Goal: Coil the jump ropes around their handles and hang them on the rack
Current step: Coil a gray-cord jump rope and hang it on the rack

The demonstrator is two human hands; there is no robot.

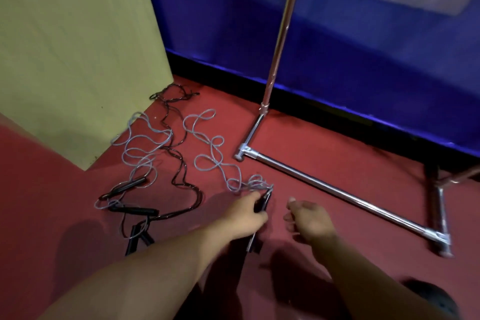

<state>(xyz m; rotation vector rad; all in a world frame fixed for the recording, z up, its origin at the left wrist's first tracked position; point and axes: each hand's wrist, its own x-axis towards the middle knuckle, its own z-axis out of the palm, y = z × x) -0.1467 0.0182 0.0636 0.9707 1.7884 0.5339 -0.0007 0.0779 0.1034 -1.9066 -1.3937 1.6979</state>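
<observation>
Three jump ropes lie tangled on the red floor. My left hand [248,215] grips the black handles [262,204] of a grey rope [207,143], whose cord trails away in loops toward the wall. Just to the right, my right hand [307,218] hovers with fingers loosely curled and holds nothing. A second grey rope [141,143] and a black rope [181,163] lie to the left, their black handles [130,186] scattered near my left forearm. The chrome rack [275,44] stands behind, its base bar [335,192] on the floor to the right.
A pale green panel [78,47] stands at the left. A blue wall covering [350,60] with a black skirting runs along the back. A dark shoe or foot [431,299] shows at the bottom right.
</observation>
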